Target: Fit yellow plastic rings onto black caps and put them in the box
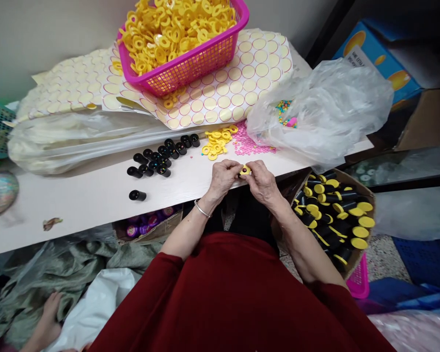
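Just over the table's front edge, my left hand and my right hand meet with fingers closed around a yellow ring piece. Its centre looks dark; whether a black tube sits under it is hidden by my fingers. Beyond my hands lies a small heap of yellow ring pieces, and beside it a spread of tiny pink beads. Several black tubes stand or lie grouped to the left, some with coloured bits inside. One black tube lies apart, nearer the front edge.
A pink basket of yellow ring pieces stands on sticker sheets at the back. A clear plastic bag with coloured beads slumps at right. Below the table, a box holds yellow-capped black tubes. Another person's foot shows lower left.
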A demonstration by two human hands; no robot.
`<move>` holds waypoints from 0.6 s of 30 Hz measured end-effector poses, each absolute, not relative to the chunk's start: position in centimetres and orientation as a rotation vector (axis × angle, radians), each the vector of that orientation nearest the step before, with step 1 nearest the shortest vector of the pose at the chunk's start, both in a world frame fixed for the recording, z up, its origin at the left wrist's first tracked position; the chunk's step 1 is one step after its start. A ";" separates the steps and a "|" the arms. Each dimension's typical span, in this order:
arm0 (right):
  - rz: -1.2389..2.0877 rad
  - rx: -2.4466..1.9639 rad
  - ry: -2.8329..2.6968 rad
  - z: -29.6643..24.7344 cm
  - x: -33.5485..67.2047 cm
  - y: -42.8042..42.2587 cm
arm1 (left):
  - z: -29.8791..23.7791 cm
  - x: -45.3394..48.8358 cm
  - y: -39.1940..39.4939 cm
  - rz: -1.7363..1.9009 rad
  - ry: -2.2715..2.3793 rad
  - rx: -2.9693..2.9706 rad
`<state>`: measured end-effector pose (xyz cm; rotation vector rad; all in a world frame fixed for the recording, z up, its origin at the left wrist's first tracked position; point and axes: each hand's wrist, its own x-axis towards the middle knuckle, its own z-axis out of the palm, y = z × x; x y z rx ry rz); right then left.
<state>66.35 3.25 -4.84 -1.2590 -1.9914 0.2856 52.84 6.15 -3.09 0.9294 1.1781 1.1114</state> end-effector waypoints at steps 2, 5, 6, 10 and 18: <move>0.240 -1.299 -2.011 -4.7 66.4 3.2 | -2.8 52.9 6.3 1.107 1.178 0.928; 0.204 -1.343 -2.027 -4.4 66.4 3.1 | -2.5 53.0 6.4 1.095 1.178 0.937; 0.197 -1.351 -2.032 -4.3 66.4 3.0 | -2.4 53.0 6.5 1.090 1.176 0.946; 0.213 -1.363 -2.043 -4.1 66.3 2.9 | -2.7 52.7 6.5 1.100 1.158 0.975; 0.319 -1.393 -2.044 -4.2 65.8 3.0 | -3.5 52.3 6.5 1.086 1.181 0.992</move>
